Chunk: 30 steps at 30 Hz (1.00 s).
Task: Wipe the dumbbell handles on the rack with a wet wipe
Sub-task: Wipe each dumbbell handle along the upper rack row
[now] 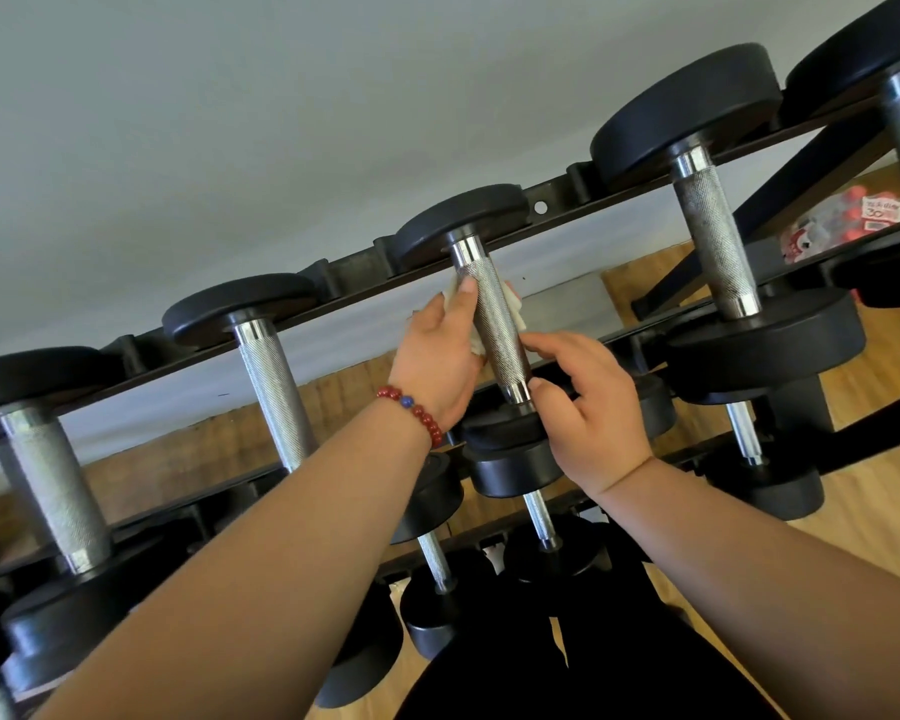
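Wrapping a white wipe round the upper half of a knurled steel handle, the left hand closes its grip on both. Its thumb presses the cloth against the handle's 9 o'clock side, and the wipe shows again on the 3 o'clock side. The right hand reaches in from 5 o'clock. Its grip pinches the bare lower end of the same handle between forefinger and thumb, just above the shiny collar.

The handle belongs to the middle dumbbell on the top tier of the rack. It lies tilted, one black head at 12 o'clock on the far rail and the other at 6 o'clock below the hands.

A bracelet of red beads with one blue bead circles the left wrist.

At 9 o'clock of the held handle lie two more dumbbells, the nearer one slim and the farther one thicker. At 2 o'clock rests a larger dumbbell. Smaller dumbbells fill the lower tiers at 6 o'clock. A grey wall rises at 12 o'clock behind the rack, a wooden floor shows at 4 o'clock, and a red-and-white pack lies at 2 o'clock behind the rack's frame.
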Each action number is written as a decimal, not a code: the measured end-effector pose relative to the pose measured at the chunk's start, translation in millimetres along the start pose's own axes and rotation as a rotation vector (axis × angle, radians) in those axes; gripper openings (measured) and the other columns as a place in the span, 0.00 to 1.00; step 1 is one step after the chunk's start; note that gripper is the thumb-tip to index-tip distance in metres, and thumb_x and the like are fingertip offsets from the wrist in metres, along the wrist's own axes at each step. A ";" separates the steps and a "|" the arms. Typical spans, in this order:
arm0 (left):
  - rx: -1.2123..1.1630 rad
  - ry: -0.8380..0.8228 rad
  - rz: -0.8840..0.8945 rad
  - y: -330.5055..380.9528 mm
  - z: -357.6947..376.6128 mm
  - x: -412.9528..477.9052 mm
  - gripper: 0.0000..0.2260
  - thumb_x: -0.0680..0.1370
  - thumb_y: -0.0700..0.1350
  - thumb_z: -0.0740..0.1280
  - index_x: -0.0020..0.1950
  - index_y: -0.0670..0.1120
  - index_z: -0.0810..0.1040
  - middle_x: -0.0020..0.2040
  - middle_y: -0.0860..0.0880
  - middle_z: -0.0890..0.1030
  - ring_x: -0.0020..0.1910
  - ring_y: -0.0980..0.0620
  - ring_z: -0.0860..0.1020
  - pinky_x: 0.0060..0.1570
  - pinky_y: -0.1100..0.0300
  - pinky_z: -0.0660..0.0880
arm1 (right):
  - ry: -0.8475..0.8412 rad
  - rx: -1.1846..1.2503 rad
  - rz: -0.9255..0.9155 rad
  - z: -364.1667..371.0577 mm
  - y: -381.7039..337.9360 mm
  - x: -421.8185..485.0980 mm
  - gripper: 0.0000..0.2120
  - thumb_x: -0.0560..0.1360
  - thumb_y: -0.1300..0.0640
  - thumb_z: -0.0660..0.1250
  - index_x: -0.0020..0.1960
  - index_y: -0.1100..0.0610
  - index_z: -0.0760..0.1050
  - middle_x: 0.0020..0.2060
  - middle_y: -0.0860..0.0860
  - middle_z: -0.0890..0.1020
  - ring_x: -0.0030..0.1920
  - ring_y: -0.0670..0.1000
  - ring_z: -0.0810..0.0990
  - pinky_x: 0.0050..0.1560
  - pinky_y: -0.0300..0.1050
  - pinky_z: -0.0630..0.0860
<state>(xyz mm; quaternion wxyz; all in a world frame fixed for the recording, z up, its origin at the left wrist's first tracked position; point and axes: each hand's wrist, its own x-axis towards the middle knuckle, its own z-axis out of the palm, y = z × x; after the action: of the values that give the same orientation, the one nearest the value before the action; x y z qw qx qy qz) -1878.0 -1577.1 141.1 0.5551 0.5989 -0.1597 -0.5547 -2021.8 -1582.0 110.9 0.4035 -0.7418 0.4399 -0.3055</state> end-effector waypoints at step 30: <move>0.142 -0.089 -0.172 -4.4 -9.4 -15.2 0.16 0.82 0.55 0.57 0.56 0.44 0.77 0.50 0.45 0.85 0.51 0.49 0.83 0.57 0.51 0.78 | 0.037 0.042 0.013 1.6 2.4 -0.2 0.23 0.70 0.52 0.57 0.63 0.55 0.75 0.56 0.46 0.74 0.59 0.45 0.72 0.58 0.34 0.69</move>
<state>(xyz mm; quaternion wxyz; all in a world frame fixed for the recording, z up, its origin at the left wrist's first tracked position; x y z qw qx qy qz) -1877.0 -1558.7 142.7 0.4539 0.6228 -0.1710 -0.6139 -2021.5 -1582.0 108.0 0.4126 -0.7245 0.4457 -0.3259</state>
